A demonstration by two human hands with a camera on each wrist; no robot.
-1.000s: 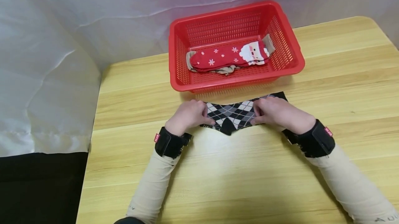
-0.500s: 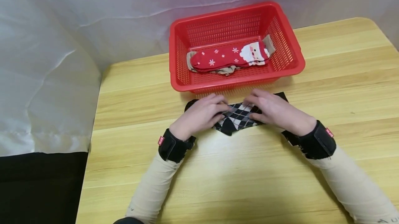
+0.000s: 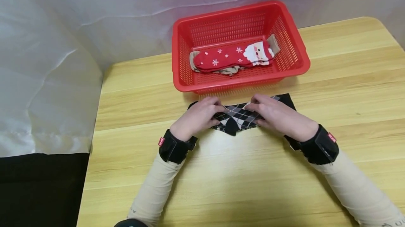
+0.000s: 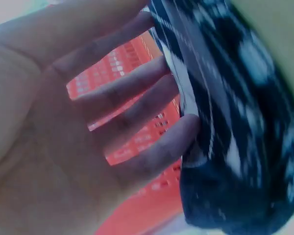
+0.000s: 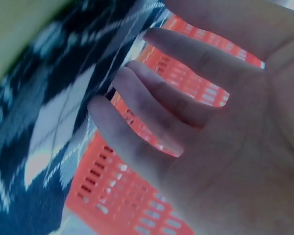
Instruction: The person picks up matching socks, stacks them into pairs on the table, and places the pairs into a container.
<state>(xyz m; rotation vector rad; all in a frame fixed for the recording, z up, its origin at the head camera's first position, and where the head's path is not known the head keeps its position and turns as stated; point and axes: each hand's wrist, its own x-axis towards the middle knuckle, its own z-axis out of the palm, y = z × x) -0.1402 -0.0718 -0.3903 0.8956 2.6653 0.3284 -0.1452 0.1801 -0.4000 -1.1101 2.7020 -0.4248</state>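
Observation:
A black, grey and white argyle sock (image 3: 237, 118) lies on the wooden table (image 3: 253, 185) just in front of a red basket (image 3: 237, 83). My left hand (image 3: 218, 113) grips the sock's left part, fingers over its far edge and thumb on the near side. My right hand (image 3: 254, 114) grips the right part the same way. The cloth is bunched between the two hands. In the left wrist view the fingertips (image 4: 186, 127) touch the sock (image 4: 235, 98). The right wrist view shows fingertips (image 5: 100, 110) against the sock (image 5: 49, 98).
The red basket holds a red Santa sock (image 3: 231, 56) lying on a beige sock (image 3: 193, 61). A white sheet (image 3: 63, 44) hangs behind and to the left. The table's left edge (image 3: 91, 149) drops to a dark floor. Black wrist straps (image 3: 172, 146) sit on both forearms.
Both hands have slid inward along the sock, closing the gap between them and bunching the cloth. The sock's black left end now shows beside my left hand.

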